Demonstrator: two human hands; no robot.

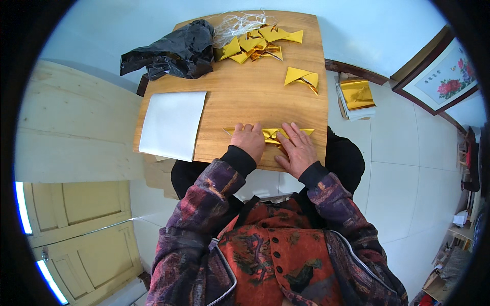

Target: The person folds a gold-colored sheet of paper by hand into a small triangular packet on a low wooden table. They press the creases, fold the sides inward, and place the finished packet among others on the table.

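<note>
A sheet of gold paper [270, 133], folded into a long narrow strip with pointed ends, lies near the front edge of the wooden table [245, 97]. My left hand [247, 142] is closed over its left part, fingers bent and pressed down; what is under them is hidden. On the right part rests my right hand [298, 150], its fingers stretched out and the thumb apart. One folded gold paper piece [302, 78] sits by itself beyond my right hand. A stack of silvery-white sheets [172, 125] is left of my left hand.
At the table's far side lie a black plastic bag [181, 51], tangled clear string [237, 26] and a pile of folded gold pieces [255, 43]. More gold sheets [357, 94] top a paper stack on the floor at right. A framed flower picture [439, 76] leans nearby.
</note>
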